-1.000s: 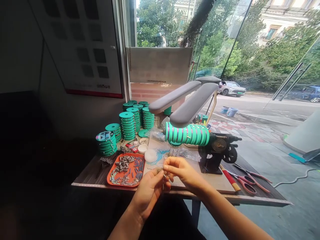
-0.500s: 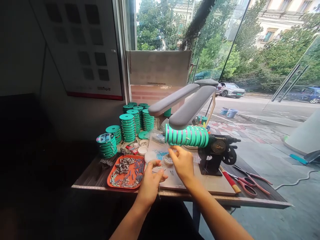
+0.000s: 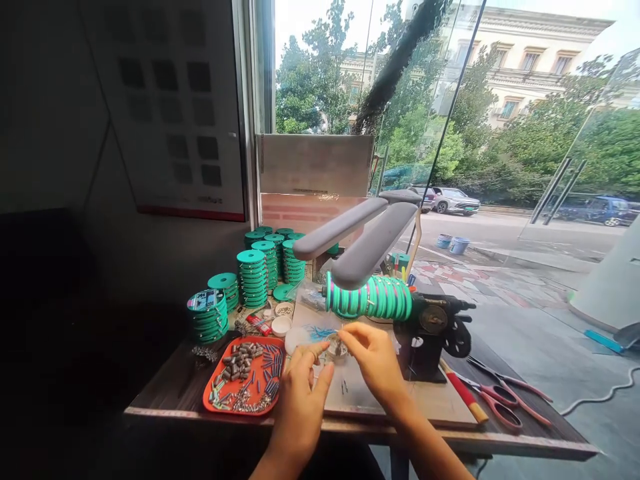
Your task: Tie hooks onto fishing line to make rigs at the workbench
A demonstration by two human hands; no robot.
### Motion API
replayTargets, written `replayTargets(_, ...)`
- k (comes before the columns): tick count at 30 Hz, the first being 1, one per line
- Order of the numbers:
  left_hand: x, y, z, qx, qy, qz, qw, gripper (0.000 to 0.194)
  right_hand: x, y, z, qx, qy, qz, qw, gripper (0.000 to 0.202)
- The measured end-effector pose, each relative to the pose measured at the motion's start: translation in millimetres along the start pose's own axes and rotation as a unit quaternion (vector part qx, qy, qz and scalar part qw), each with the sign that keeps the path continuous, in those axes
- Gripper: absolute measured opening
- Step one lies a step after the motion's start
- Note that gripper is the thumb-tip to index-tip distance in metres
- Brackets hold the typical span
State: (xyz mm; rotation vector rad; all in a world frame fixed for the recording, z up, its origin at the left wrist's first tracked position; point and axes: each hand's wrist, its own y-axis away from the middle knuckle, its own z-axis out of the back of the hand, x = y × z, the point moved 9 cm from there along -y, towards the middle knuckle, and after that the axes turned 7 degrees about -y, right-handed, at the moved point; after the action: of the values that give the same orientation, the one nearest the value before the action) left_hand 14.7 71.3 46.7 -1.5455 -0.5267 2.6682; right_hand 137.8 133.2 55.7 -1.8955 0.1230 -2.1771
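Note:
Teal spools sit side by side on the shaft of a small black machine. Below them, my right hand is closed in a pinch beside a small round dish; what the fingertips hold is too small to name. My left hand is just to the left, thumb and fingers curled towards the right hand, and anything between them cannot be made out. An orange tray with metal cylinders and small metal parts lies to the left of my left hand. Two small metal pieces lie on the board between my hands.
Stacks of teal spools stand at the back left. A grey two-armed lamp hangs over the machine's spools. Red-handled scissors, pliers and a red-and-wood stick lie at the right. White dishes stand behind the tray.
The view has tilted up, so the table appears lower. My right hand has come down from beside the mounted spools to the small dish, nearer my left hand.

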Motion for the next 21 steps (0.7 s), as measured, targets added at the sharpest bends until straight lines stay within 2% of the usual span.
replayTargets(3, -0.8, -3.2, -15.6, 0.045, 0.064, 0.008, 0.997, 0.035, 8.3, 5.8, -0.5, 0.037, -0.079, -0.044, 0.995, 0.057)
replayTargets(6, 4.0, -1.9, -33.7, 0.093, 0.179, 0.025, 0.979, 0.034, 9.8, 9.7, -3.4, 0.062, -0.142, -0.100, 0.983, 0.062)
replayTargets(8, 10.5, 4.4, -44.1, 0.123, 0.272, 0.061, 0.952, 0.036, 6.6, 13.2, -13.3, 0.105, -0.197, -0.137, 0.965, 0.067)
replayTargets(10, 15.3, 16.2, -53.2, 0.156, 0.359, 0.111, 0.913, 0.037, 2.6, 19.0, -27.8, 0.163, -0.255, -0.167, 0.938, 0.071)
replayTargets(13, 11.9, 38.1, -58.4, 0.194, 0.456, 0.169, 0.852, 0.036, -1.7, 27.1, -43.5, 0.217, -0.311, -0.183, 0.907, 0.072)
replayTargets(15, 8.7, 50.5, -55.2, 0.195, 0.480, 0.199, 0.832, 0.036, -4.3, 29.9, -47.4, 0.225, -0.321, -0.185, 0.901, 0.072)
replayTargets(17, 7.4, 61.9, -52.1, 0.199, 0.479, 0.230, 0.823, 0.037, -6.2, 30.9, -47.9, 0.224, -0.318, -0.185, 0.902, 0.071)
replayTargets(21, 12.8, 83.7, -53.9, 0.233, 0.464, 0.298, 0.801, 0.042, -6.4, 30.2, -44.6, 0.217, -0.310, -0.181, 0.908, 0.069)
